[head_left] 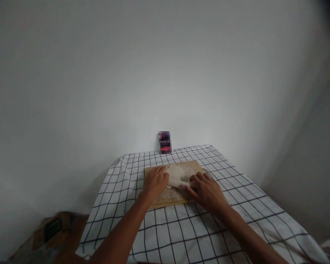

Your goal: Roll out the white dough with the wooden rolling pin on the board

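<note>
A pale, flattened piece of dough (176, 175) lies on a flour-dusted wooden board (165, 200). My left hand (156, 179) is closed over the dough's left end, with the fingers partly hidden from me. At the right side, my right hand (205, 189) grips the dough's edge between the thumb and bent fingers. That edge looks drawn out into a narrower strip towards the right hand. Both hands rest low, close to the board.
Under the board is a white tablecloth with dark grid lines (178, 234). A small dark, pixelated upright object (165, 143) stands at the table's back edge, against the pale wall (165, 73). A brownish box-like item (52, 229) sits low at the left, beside the table.
</note>
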`<state>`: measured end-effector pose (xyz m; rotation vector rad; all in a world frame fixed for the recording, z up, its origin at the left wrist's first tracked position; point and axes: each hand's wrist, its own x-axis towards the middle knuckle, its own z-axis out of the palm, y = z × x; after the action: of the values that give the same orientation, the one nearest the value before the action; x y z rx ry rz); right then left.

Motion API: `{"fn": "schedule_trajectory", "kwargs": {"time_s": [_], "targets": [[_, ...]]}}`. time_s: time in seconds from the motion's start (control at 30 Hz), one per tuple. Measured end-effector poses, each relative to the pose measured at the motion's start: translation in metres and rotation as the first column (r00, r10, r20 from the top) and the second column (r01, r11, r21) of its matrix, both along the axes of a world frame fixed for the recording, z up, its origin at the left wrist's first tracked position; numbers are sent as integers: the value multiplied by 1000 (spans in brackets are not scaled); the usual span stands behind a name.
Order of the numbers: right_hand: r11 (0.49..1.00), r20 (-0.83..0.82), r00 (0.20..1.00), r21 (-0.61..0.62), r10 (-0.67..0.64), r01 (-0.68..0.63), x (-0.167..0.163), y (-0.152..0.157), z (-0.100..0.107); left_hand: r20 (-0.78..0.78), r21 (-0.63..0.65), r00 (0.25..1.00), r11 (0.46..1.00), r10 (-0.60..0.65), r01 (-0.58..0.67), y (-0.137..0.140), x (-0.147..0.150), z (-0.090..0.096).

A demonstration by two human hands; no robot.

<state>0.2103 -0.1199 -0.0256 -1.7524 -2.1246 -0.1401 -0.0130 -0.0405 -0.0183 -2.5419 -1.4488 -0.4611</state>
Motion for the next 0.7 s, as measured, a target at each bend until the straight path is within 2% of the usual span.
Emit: {"fn": "schedule_trajectory", "kwargs": {"time_s": [0.1, 0.4, 0.57, 0.7], "targets": [[1000, -1, 1000, 7, -1, 1, 6, 16, 2, -23, -8, 1000, 1000, -6, 5, 6, 2, 3], [996, 48, 999, -86, 15, -11, 16, 69, 23, -18, -84, 987, 984, 158, -159, 29, 18, 12], [988, 49, 998, -152, 45, -37, 22, 102, 21, -179, -121, 965, 969, 193, -217, 34, 22, 25], [976, 31, 997, -206, 74, -67, 25, 129, 19, -212, -157, 957, 959, 200, -236, 49, 27, 30]]}}
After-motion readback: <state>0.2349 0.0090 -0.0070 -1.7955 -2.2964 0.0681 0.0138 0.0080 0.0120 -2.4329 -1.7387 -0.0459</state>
